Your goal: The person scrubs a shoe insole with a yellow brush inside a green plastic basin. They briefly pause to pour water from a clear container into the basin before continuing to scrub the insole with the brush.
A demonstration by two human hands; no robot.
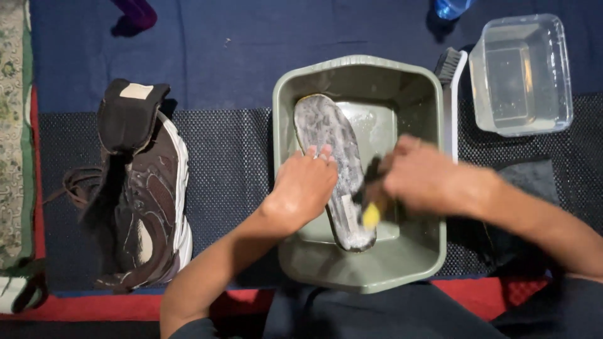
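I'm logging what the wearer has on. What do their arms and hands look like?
Both forearms are bare to the elbow or above; no sleeves reach the wrists. The left hand and right hand wear no gloves, and no rings, watch or bands show. The right hand is motion-blurred, so small details there cannot be told.

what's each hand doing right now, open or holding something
Left hand: pressed on the soapy insole in the green basin; whether it grips cannot be told.
Right hand: closed on a small yellow-handled brush, at the insole.
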